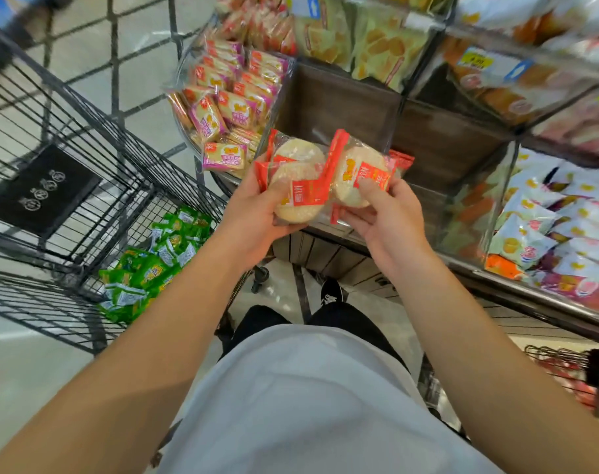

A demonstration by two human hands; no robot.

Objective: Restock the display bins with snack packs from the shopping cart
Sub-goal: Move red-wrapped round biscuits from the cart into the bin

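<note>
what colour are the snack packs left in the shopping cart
Green, with some yellow and white print. The snack packs in the shopping cart show in the head view.

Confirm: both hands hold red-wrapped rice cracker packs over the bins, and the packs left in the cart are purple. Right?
Not quite. The head view shows the packs left in the cart are green, not purple. Both the left hand and the right hand do hold red-wrapped rice cracker packs.

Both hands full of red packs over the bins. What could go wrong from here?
1. The left hand grips several stacked red packs; a loose one may slip to the floor.
2. The purple-pack bin sits right beside them, so a misplaced drop could mix products.
3. The round crackers may crack if squeezed by the right hand.
</note>
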